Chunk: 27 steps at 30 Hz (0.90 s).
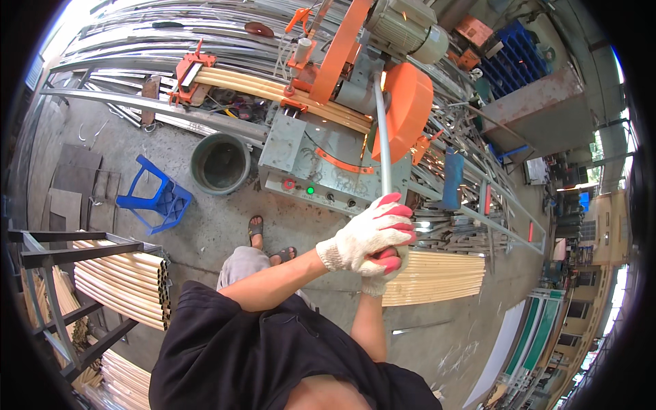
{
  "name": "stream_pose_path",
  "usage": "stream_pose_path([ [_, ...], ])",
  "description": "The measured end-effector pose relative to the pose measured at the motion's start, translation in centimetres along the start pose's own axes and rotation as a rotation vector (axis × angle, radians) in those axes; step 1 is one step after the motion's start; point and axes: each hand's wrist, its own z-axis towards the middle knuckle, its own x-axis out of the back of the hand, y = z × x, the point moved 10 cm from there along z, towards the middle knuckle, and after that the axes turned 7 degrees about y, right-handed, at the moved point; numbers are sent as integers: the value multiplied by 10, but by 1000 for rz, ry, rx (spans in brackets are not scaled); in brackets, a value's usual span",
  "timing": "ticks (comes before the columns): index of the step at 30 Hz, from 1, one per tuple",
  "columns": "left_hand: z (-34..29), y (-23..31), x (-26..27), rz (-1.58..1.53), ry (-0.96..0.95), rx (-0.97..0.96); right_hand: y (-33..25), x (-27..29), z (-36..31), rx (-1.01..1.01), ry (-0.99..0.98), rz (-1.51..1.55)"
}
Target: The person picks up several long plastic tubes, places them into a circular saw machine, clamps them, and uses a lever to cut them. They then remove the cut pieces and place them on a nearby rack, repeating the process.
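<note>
A cut-off saw with an orange blade guard (404, 102) stands in front of me, its long grey lever handle (384, 143) running down toward me. My left hand (372, 232), in a white knit glove with pink-coated fingers, is closed around the handle's near end. Just below it, partly covered, my right hand (388, 268) in a matching glove has its fingers curled in; the handle's end is hidden between the two hands. Cream-coloured metal tubes (253, 85) lie across the saw bed under an orange clamp (294, 102). Bright sparks show beside the blade.
The saw's grey base (301, 164) carries a lit green button. A dark round tub (220, 164) and a blue plastic stool (156, 196) stand at left. Tube bundles lie on a black rack (75, 249) and right of my hands (437, 279). Metal lengths fill the back.
</note>
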Motion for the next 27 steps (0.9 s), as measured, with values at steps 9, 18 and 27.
stream_pose_path([
  [9, -23, -10, -1, -51, -74, 58, 21, 21, -31, -79, 192, -100],
  [18, 30, -21, 10, -104, -262, 100, -29, 18, 0, -82, 176, 375],
  [27, 327, -64, 27, -200, 117, -47, 168, 118, -23, -782, 354, -15],
])
